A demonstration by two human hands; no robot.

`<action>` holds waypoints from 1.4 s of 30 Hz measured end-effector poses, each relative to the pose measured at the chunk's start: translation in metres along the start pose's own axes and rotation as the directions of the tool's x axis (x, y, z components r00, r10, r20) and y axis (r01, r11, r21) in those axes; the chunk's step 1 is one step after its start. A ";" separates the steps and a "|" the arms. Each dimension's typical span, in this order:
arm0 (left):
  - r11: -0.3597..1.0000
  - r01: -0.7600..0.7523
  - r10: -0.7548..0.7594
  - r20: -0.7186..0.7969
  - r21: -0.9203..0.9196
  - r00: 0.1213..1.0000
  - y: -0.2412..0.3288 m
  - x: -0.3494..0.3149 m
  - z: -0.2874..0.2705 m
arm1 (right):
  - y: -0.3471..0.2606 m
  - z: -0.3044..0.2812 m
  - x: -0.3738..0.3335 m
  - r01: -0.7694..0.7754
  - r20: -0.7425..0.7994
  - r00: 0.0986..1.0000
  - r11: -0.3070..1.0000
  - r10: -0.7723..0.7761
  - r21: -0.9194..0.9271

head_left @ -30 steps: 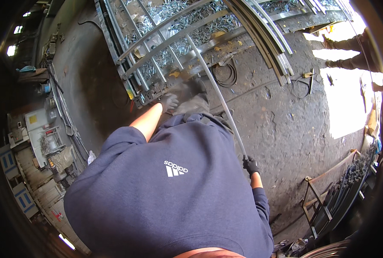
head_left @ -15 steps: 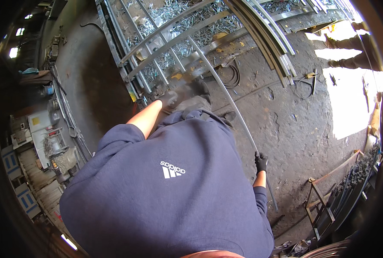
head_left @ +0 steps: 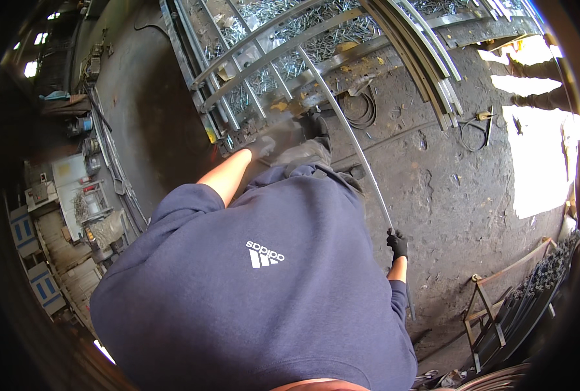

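My right hand [head_left: 397, 244], in a black glove, is closed around a long, thin metal bar [head_left: 355, 144] at the right side of my body. The bar's far end reaches up to the metal frame [head_left: 270, 55], and its near end passes behind my forearm toward the floor. My left hand [head_left: 261, 147], in a dark glove with a grey patch, is in front of my body near the frame's close corner. Its fingers are blurred and hard to separate from the dark trousers and floor, so whether it holds anything does not show.
Many short metal pieces [head_left: 342, 38] lie among the frame's bars. Several long strips [head_left: 427, 81] overhang the frame at the right. A coil of cable [head_left: 360, 111] lies on the floor. A rusty stand [head_left: 484, 306] with dark stock is at lower right; a cluttered bench [head_left: 75, 186] lies left.
The surroundings have shifted slightly to the right in view. My right hand keeps its hold on the bar, and my left hand stays near the frame's corner.
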State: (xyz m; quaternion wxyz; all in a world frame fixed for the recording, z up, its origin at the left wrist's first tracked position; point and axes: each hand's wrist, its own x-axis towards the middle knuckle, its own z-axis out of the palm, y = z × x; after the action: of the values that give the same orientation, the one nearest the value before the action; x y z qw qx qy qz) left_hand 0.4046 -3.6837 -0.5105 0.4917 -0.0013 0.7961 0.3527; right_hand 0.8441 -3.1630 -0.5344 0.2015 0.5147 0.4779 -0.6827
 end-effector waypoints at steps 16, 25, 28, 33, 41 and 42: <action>0.992 0.014 -0.014 -0.001 -0.123 1.000 -0.032 -0.001 0.004 | -0.061 0.087 0.003 0.126 0.017 0.992 0.967 -0.126 -0.219; 0.991 -0.106 0.097 -0.107 -0.079 0.989 -0.045 -0.006 -0.016 | -0.086 0.110 0.000 0.080 0.023 0.997 0.965 -0.077 -0.248; 0.949 -0.250 0.256 -0.009 0.194 0.967 -0.057 0.009 -0.030 | -0.099 0.131 0.017 0.115 0.085 0.991 0.971 -0.099 -0.210; 0.997 -0.028 0.020 -0.119 -0.067 0.993 -0.063 0.014 -0.039 | -0.177 0.250 0.078 0.324 0.094 0.945 0.868 -0.312 -0.376; 0.942 0.231 -0.254 -0.068 -0.244 0.965 -0.044 -0.024 -0.070 | -0.285 0.378 0.154 0.798 0.308 0.551 0.598 -0.775 0.077; 0.902 0.229 -0.284 -0.104 -0.365 0.953 -0.046 -0.026 -0.072 | -0.265 0.343 0.136 0.845 0.352 0.534 0.500 -0.769 -0.189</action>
State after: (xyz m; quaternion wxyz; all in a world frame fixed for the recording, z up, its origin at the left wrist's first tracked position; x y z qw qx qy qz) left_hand 0.3778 -3.7676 -0.4964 0.4627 -0.2208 0.7494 0.4190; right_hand 0.4126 -3.3056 -0.5339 -0.0064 0.1070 0.7464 -0.6568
